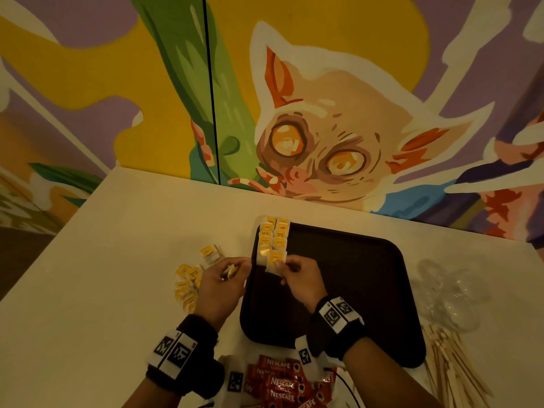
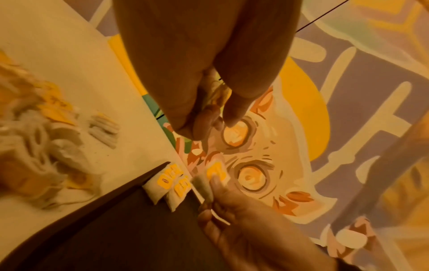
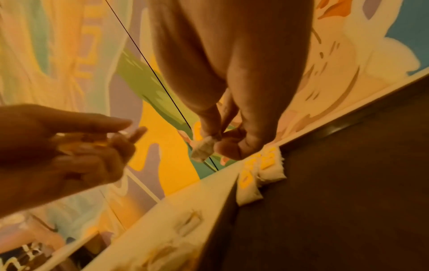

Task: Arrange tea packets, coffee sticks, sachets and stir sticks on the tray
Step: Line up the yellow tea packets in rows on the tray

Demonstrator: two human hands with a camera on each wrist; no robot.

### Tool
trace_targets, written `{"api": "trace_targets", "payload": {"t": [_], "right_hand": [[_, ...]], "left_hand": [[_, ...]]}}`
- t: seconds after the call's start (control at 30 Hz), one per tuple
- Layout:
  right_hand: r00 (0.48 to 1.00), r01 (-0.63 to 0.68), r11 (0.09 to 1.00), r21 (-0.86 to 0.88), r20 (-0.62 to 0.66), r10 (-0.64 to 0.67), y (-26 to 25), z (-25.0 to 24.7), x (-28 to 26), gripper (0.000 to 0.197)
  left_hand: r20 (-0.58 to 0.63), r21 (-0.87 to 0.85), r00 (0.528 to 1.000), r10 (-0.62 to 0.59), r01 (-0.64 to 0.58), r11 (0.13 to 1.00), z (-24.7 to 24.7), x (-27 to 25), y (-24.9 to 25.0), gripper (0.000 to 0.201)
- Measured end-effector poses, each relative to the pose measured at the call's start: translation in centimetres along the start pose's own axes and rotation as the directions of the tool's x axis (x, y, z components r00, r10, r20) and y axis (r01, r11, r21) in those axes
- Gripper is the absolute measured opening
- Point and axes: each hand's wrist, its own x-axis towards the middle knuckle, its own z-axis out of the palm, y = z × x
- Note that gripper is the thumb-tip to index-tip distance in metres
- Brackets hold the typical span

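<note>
Dark brown plastic tray (image 1: 353, 290) sits on a pale table (image 1: 132, 231), with two overlapping rows of yellow-labelled tea packets (image 1: 273, 240) laid along its far left edge. The right hand (image 1: 300, 278) pinches one tea packet (image 1: 275, 262) between thumb and fingertips at the near end of those rows. The left hand (image 1: 223, 281), just beside it over the tray's left rim, has its fingers curled round a few more packets (image 1: 229, 270). Loose tea bags (image 1: 188, 284) lie heaped on the table left of the tray, red coffee sticks (image 1: 282, 384) near the front edge, wooden stir sticks (image 1: 453, 366) to the right
</note>
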Motion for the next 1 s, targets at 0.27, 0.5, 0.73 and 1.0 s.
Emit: {"api": "trace_targets", "payload": {"t": [0.27, 0.5, 0.73, 1.0], "right_hand": [[0.978, -0.185, 0.944, -0.272, -0.141, 0.151, 3.1, 0.2, 6.1, 0.024], [0.957, -0.289, 0.903, -0.316, -0.124, 0.263, 4.3, 1.0, 8.9, 0.024], [0.955, -0.280, 0.934, -0.224, -0.164, 0.247, 5.2, 1.3, 9.4, 0.018], [0.954, -0.259, 0.957, -0.132, -0.192, 0.231, 4.8, 0.9, 8.6, 0.035]], "left_hand": [[0.056, 0.006, 0.993, -0.100, 0.100, 0.995, -0.6, 0.3, -0.4, 0.011], [0.063, -0.013, 0.988, -0.141, 0.142, 0.990, -1.0, 1.0, -0.9, 0.012], [0.098, -0.021, 0.978, -0.185, 0.188, 0.982, -1.0, 1.3, -0.8, 0.008], [0.159, 0.043, 0.971, -0.179, 0.174, 0.984, -1.0, 0.9, 0.0, 0.018]]}}
